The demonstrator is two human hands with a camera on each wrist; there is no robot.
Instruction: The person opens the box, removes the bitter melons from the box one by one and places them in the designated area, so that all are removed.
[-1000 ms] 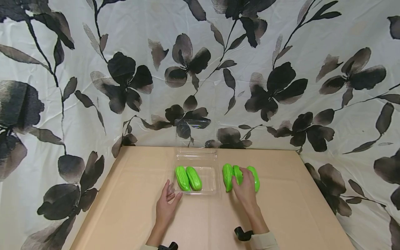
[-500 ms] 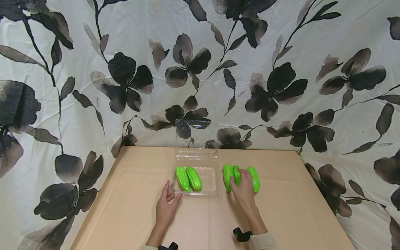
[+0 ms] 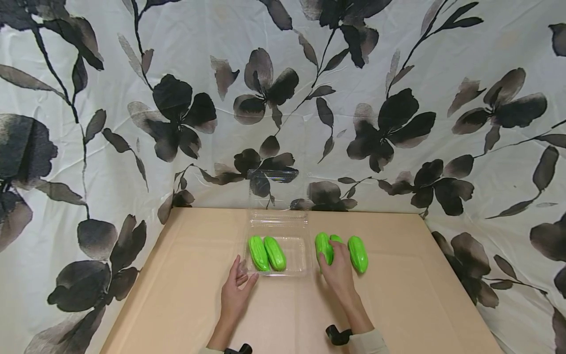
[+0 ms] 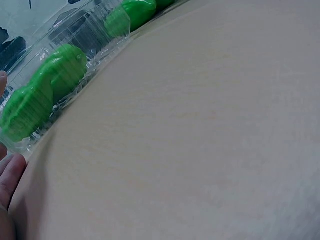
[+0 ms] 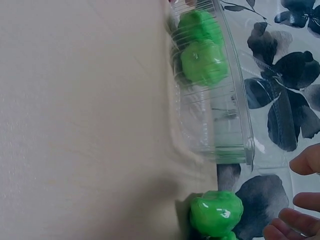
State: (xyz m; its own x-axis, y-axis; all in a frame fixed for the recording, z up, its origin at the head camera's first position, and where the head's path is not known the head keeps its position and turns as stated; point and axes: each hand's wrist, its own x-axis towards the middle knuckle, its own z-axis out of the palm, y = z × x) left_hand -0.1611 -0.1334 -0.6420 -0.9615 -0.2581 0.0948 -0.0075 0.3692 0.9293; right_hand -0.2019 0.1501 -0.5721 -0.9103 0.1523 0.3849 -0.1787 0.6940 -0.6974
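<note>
A clear plastic clamshell container (image 3: 296,250) stands with its lid up, two glossy green toy cucumbers (image 3: 275,253) lying side by side in its left half. At its front left corner is my left hand (image 3: 235,295), thumb by the front edge and fingers along the left side. Right of the container, my right hand (image 3: 339,273) reaches over a row of three more cucumbers. Its thumb lies against the left cucumber (image 3: 324,247); the fingers largely cover the middle cucumber (image 3: 336,238). The right cucumber (image 3: 358,254) lies just beside the hand. In the right wrist view, thumb and fingers (image 5: 300,220) are spread apart.
A light tan table (image 3: 199,236) bears everything. Behind it hangs a white cloth (image 3: 309,132) with dark flowers, and the raised clear lid (image 3: 274,189) stands in front of that cloth. Dark wrist cameras (image 3: 338,335) sit on both wrists.
My right hand has slid left across the row, now covering more of the middle cucumber and uncovering the right one, which sits slightly further left. My left hand and the container have stayed put.
</note>
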